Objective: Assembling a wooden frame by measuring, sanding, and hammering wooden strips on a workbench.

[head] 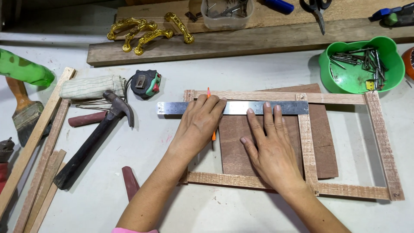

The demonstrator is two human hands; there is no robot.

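My left hand curls loosely closed around an orange pencil, its tip poking up above the steel ruler. My right hand lies flat with its fingers spread and extended, pressing the ruler's lower edge. The ruler lies across the top rail of a wooden frame over a brown board on the white workbench.

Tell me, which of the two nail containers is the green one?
The bear-eared bowl at the frame's top right corner, holding loose nails. The other, a clear tub, sits farther back on the plank.
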